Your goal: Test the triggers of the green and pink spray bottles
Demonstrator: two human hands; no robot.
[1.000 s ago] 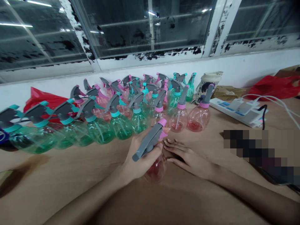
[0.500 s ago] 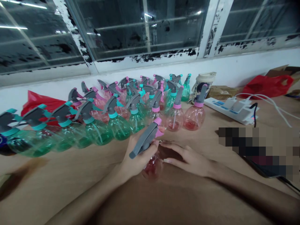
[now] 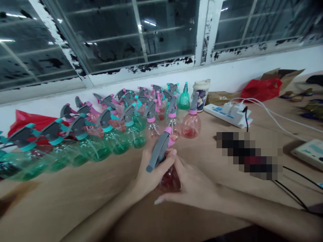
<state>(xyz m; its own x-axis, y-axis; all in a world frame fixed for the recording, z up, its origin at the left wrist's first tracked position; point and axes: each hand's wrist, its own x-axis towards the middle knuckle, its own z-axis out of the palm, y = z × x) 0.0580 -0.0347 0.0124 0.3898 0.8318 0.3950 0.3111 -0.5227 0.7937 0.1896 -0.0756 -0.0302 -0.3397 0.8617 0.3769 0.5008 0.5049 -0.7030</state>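
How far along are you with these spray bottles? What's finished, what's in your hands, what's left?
Done: the green bottles and pink bottles along the wall have grey sprayer heads on. In hand: one more pink bottle, its head on, gripped by the left hand, with the right hand around its base. Left: nothing in view shows what remains.

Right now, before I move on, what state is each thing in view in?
Left hand: closed around the bottle's neck, under the sprayer.
Right hand: wrapped around the bottle's body.
Pink spray bottle: held off the table, tilted, sprayer fitted.
Green spray bottles: standing in rows by the wall, sprayers fitted.
Power strip: plugs in, cables trailing.
Mug: upright.
Red bag: crumpled.
Window: closed, frame paint peeling.
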